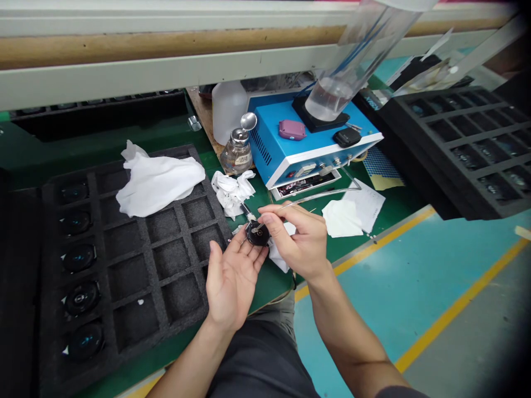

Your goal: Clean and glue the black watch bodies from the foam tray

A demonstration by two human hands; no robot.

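My left hand (234, 279) is palm up, its fingertips supporting a small round black watch part (258, 234). Above it, my right hand (301, 237) pinches a thin pen-like tool (262, 224), with the tip at the part's face. A clear tube (327, 192) runs from the front of a blue box (286, 160) toward my right hand; whether it joins the tool is hidden by the fingers. Just beyond the part lies a short dark-and-clear stick (248, 211). Crumpled white wipes (233, 190) lie behind, and another wipe (280, 257) is partly under my right hand.
At left, a black foam tray (174, 326) holds several round watch units (81, 298) and a white cloth (160, 182). A glass pump bottle (237, 155) and white bottle (229, 110) stand behind. A tall clear cylinder (332, 91) tops the box. Stacked foam trays (440, 160) sit right.
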